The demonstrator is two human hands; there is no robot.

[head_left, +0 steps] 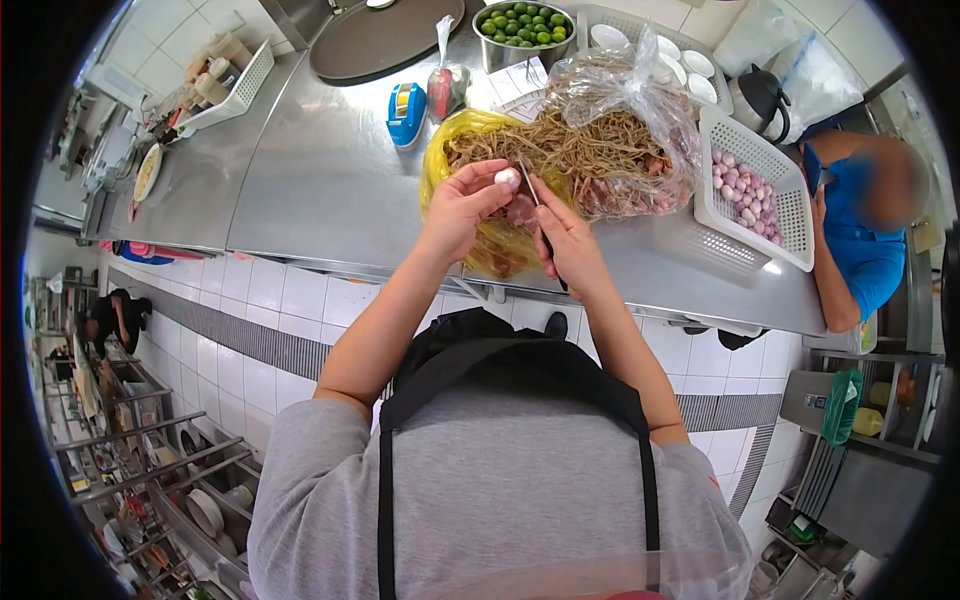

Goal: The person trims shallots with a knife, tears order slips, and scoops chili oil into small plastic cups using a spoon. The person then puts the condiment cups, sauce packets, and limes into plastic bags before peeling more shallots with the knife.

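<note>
Pinched in the fingers of my left hand (458, 208) is a small pale peeled shallot (507, 178). My right hand (570, 242) grips a small knife (527, 178) with a dark handle; its blade points away from me, close beside the shallot. Both hands are over an open yellow plastic bag (437, 168) on the steel table. Dry brown shallot stalks (600, 145) with reddish shallots among them spill across that bag and a clear plastic bag (672, 120). A white perforated basket (797, 225) to the right holds many peeled pinkish shallots (742, 195).
A blue tape dispenser (405, 115), a tied small bag (447, 88) and a steel pot (490, 50) of green limes stand behind the bags. A round brown tray (380, 40) lies at the back left. A person in a blue shirt (868, 245) sits at the right end.
</note>
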